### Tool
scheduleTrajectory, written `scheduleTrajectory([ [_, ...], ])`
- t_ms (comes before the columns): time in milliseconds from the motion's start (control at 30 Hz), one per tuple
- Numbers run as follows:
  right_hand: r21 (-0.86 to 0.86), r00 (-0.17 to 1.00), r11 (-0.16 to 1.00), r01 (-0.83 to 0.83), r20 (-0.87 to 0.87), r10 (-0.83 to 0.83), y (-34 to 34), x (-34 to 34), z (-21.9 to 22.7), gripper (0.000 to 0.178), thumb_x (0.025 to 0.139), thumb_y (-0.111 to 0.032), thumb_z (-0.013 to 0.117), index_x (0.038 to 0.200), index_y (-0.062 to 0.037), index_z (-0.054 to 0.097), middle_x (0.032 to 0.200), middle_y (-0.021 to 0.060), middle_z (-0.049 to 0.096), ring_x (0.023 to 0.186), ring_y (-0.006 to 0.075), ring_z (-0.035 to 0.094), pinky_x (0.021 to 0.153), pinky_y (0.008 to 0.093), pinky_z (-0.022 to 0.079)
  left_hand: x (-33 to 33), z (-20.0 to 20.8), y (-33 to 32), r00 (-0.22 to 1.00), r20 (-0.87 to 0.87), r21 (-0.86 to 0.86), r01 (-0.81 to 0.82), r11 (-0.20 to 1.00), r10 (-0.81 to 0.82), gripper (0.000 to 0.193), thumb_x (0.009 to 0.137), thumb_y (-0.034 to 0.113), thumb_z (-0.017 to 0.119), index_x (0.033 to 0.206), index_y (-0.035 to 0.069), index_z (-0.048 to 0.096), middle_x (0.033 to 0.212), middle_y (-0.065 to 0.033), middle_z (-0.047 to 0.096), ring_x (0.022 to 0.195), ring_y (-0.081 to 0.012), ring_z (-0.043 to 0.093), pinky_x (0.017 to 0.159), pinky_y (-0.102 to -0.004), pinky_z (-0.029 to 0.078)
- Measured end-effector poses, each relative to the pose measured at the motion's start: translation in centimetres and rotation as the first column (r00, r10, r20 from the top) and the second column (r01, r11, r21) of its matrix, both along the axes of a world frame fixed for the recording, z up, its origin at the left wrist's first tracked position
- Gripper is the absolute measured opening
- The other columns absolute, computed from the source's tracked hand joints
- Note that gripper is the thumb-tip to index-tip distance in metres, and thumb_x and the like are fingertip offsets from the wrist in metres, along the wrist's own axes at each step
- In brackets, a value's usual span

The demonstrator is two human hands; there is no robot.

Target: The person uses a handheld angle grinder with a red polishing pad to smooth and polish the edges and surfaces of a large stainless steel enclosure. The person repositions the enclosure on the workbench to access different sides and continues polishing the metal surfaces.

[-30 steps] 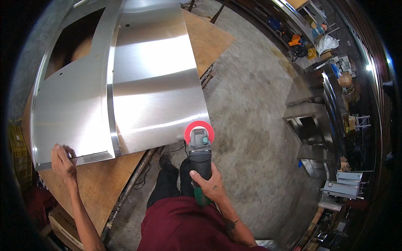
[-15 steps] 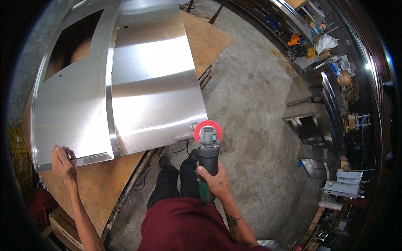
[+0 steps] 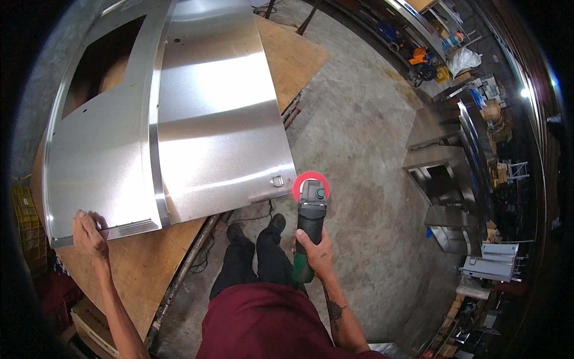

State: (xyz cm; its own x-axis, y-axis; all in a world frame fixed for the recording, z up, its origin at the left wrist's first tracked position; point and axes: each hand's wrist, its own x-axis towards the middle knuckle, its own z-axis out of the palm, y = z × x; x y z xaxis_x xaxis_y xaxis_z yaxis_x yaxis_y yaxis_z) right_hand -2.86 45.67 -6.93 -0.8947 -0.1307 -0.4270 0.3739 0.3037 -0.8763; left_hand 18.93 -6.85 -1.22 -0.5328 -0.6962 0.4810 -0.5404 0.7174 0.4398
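A large brushed stainless steel sheet-metal piece [image 3: 215,140] lies on a wooden board. Its left section has a dark rectangular opening [image 3: 101,63], and a raised fold runs along its middle. My left hand [image 3: 89,236] is closed over the near lip at its left corner. In my right hand [image 3: 317,251] is an angle grinder [image 3: 311,210], green and black with a red disc [image 3: 323,179] at its far end. The disc sits just off the right near corner of the steel, beside a small metal loop [image 3: 277,180]; whether it touches the edge I cannot tell.
The wooden board [image 3: 149,263] rests on a metal frame [image 3: 179,281] and sticks out beyond the steel. A cable [image 3: 260,216] lies on the concrete floor [image 3: 371,179] by my feet. Folded steel parts [image 3: 445,167] stand at the right. A yellow crate [image 3: 27,221] is at the far left.
My right hand and the grinder have moved right, away from the steel's near corner, uncovering the metal loop. My left hand keeps its hold on the lip.
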Motion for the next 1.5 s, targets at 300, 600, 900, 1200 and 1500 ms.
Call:
scheduleTrajectory([
  [300,0.052,0.992,0.996,0.078,0.099,-0.083,0.5,-0.6,1.6,0.052,0.098,-0.040,0.088,0.127,-0.0011,0.069,0.106,0.0081,0.076,0.091,0.0174,0.072,0.083,0.0358,0.059,0.3,-0.5,-0.3,1.000,-0.011,-0.013,0.012,1.000,-0.012,0.045,0.119,0.025,0.042,0.085,-0.001,0.057,0.072,-0.0104,0.051,0.064,-0.0272,0.047,0.062,-0.0414,0.041],
  [600,-0.010,0.998,0.999,-0.034,0.048,0.035,-1.0,0.3,1.9,0.039,0.102,-0.031,0.083,0.123,-0.0033,0.064,0.091,0.0077,0.073,0.073,0.0192,0.074,0.067,0.0357,0.062,-0.1,0.5,0.3,0.999,0.022,0.108,-0.028,0.994,0.026,0.043,0.118,0.023,0.044,0.084,0.000,0.054,0.072,-0.0110,0.051,0.067,-0.0285,0.049,0.066,-0.0431,0.041],
  [900,-0.011,0.990,0.994,-0.108,0.088,0.108,-2.8,2.6,3.0,0.053,0.098,-0.041,0.087,0.129,-0.0010,0.070,0.108,0.0112,0.078,0.097,0.0214,0.075,0.090,0.0393,0.059,0.2,-0.7,-0.6,1.000,0.004,-0.032,-0.003,0.999,0.003,0.044,0.118,0.023,0.040,0.082,0.001,0.053,0.070,-0.0110,0.048,0.066,-0.0289,0.046,0.065,-0.0440,0.039],
  [1200,-0.073,0.957,0.976,-0.203,0.198,0.214,-6.2,4.4,5.6,0.054,0.097,-0.040,0.088,0.130,-0.0022,0.068,0.112,0.0131,0.077,0.101,0.0222,0.075,0.091,0.0399,0.059,-0.5,0.5,0.6,0.999,0.021,0.007,-0.025,1.000,0.025,0.047,0.119,0.024,0.038,0.079,0.004,0.055,0.069,-0.0094,0.053,0.067,-0.0277,0.047,0.066,-0.0421,0.041],
  [1500,-0.006,0.978,0.986,-0.169,0.125,0.169,-4.9,4.1,4.3,0.054,0.096,-0.039,0.089,0.128,-0.0013,0.068,0.108,0.0116,0.077,0.099,0.0217,0.075,0.090,0.0399,0.059,-1.3,1.3,1.5,0.997,-0.013,0.024,-0.077,0.997,0.078,0.048,0.118,0.026,0.039,0.078,0.005,0.055,0.069,-0.0081,0.054,0.068,-0.0276,0.049,0.067,-0.0423,0.041],
])
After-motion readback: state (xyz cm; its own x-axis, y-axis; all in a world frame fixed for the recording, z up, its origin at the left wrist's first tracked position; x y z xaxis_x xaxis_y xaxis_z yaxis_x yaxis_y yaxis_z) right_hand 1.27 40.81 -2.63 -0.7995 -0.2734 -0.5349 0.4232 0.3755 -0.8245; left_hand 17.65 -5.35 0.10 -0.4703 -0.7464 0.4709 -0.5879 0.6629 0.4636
